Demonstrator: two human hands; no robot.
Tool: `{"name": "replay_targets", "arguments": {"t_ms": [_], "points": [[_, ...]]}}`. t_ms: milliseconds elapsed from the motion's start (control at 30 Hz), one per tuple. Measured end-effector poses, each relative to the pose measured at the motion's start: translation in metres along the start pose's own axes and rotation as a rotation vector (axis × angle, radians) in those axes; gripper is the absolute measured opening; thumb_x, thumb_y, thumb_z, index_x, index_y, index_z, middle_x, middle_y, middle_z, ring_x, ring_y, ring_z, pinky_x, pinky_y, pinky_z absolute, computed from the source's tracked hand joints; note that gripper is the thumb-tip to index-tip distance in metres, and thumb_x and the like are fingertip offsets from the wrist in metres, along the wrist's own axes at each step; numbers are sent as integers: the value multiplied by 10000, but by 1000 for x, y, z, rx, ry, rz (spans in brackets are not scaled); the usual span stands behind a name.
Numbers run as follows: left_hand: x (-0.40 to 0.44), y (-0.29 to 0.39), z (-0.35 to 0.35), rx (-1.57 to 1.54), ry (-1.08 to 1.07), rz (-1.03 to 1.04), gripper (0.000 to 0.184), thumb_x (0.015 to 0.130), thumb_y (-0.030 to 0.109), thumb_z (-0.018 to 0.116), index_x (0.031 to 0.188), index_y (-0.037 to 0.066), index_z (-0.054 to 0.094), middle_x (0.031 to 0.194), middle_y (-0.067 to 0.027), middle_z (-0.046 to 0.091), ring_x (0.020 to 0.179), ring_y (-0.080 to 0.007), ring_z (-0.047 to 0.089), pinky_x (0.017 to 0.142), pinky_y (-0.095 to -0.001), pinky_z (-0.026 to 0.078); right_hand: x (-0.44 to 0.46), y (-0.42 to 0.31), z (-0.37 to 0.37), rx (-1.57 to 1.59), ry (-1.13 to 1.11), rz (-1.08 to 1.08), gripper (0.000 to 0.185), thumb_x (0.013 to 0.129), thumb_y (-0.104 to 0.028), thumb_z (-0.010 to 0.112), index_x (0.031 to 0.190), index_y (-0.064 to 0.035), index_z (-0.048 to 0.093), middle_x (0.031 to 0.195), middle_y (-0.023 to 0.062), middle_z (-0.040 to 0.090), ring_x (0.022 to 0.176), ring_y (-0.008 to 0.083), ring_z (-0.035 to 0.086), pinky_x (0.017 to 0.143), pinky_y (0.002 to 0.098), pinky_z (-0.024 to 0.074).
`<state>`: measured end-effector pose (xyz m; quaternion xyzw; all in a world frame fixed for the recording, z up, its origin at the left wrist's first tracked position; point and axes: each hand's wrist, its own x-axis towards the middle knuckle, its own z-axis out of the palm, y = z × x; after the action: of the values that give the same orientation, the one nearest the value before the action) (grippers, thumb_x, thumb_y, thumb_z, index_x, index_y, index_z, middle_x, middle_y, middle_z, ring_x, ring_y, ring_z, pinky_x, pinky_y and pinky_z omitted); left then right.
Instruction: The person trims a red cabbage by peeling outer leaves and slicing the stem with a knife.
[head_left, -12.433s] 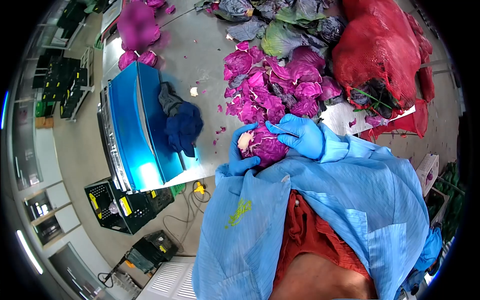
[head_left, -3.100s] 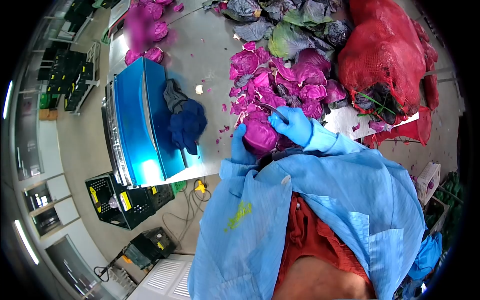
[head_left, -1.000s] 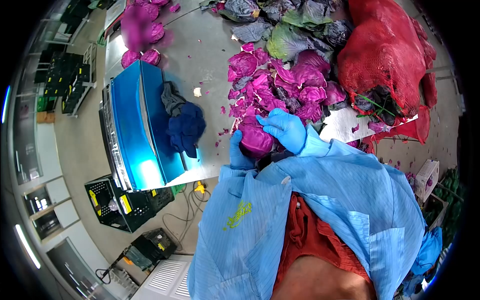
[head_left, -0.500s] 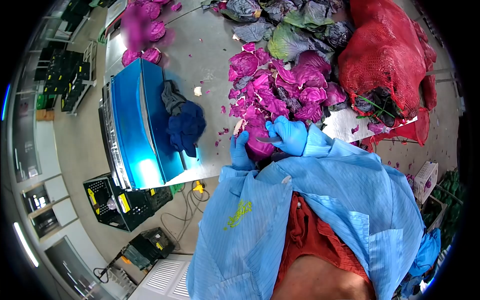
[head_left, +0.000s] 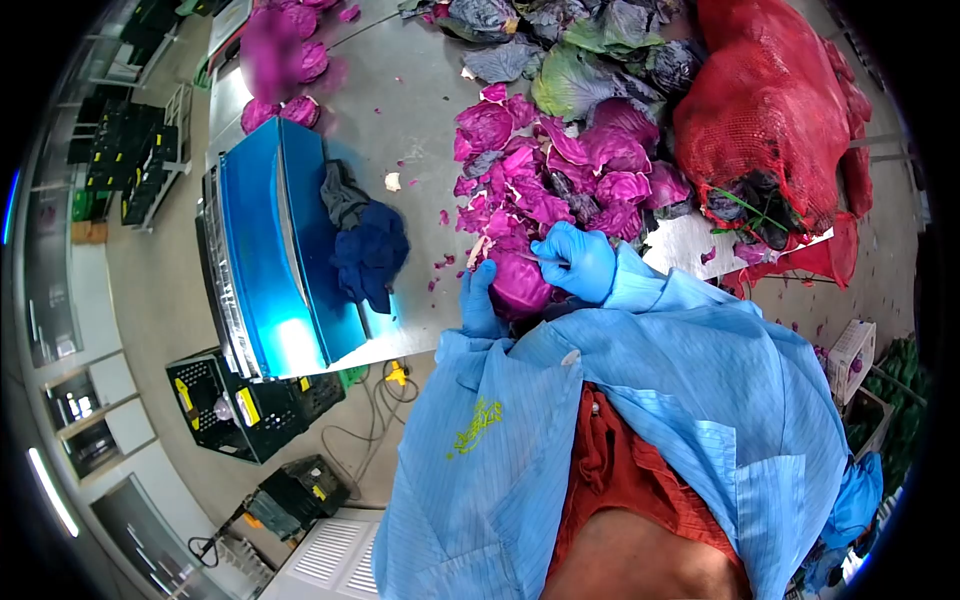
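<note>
A red cabbage head [head_left: 521, 288] sits close to my body at the front of the pile. My left hand [head_left: 480, 302], in a blue glove, grips its left side with the thumb upright. In my gloved right hand [head_left: 582, 264] the fingers are closed round a small knife [head_left: 546, 261]; its blade shows only as a thin line at the cabbage's upper right side. Just beyond both hands lies a heap of purple cabbage leaves [head_left: 530, 185]. The cabbage's underside is hidden by my sleeves.
A red mesh sack [head_left: 765, 120] of cabbages stands at the right. Dark outer leaves [head_left: 600, 60] lie at the back. To the left are a blue box [head_left: 275, 250], a dark blue cloth [head_left: 372, 250] and more cabbages [head_left: 300, 110] on the metal table [head_left: 400, 130].
My right hand has turned and risen slightly, and the knife blade has swung up from across the cabbage's face to its upper side. The left hand stays on the cabbage.
</note>
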<state>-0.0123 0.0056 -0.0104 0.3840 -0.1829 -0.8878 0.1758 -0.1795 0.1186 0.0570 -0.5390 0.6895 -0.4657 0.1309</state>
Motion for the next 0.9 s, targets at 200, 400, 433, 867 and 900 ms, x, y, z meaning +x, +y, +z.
{"name": "replay_targets", "arguments": {"t_ms": [200,400,433,867,900], "points": [[-10,8,16,-47,21,-176,564,871,317,620,1315,1,474,1242,-155,586,1099,-285,607,953,-430,498,6,7,-2,82,-76,185,192,792,-80,684,688,-61,523,682,102,519,561,256,574,498,362,444],[-15,11,23,-30,-99,-139,565,879,335,603,1318,5,470,1269,-158,575,1113,-286,603,959,-443,496,3,5,0,143,-7,166,205,791,-67,691,670,-48,527,685,107,541,565,261,592,508,359,458],[-16,10,23,15,-79,-139,603,874,375,593,1340,19,448,1289,-160,560,1139,-298,585,982,-457,476,3,4,0,187,-6,208,193,792,-60,691,679,-51,534,686,108,541,567,252,598,514,358,465],[13,-13,-23,20,-5,14,589,836,222,687,1339,7,468,1253,-97,554,1098,-211,561,964,-354,459,-19,13,3,-71,-64,-8,165,761,-129,712,848,-73,584,743,75,566,579,240,610,492,356,499],[12,-13,-23,22,-3,28,591,832,216,692,1338,6,470,1253,-95,552,1104,-209,555,969,-353,453,-20,15,5,-89,-83,-61,178,753,-136,716,864,-80,589,761,69,567,582,237,610,486,358,500]]}}
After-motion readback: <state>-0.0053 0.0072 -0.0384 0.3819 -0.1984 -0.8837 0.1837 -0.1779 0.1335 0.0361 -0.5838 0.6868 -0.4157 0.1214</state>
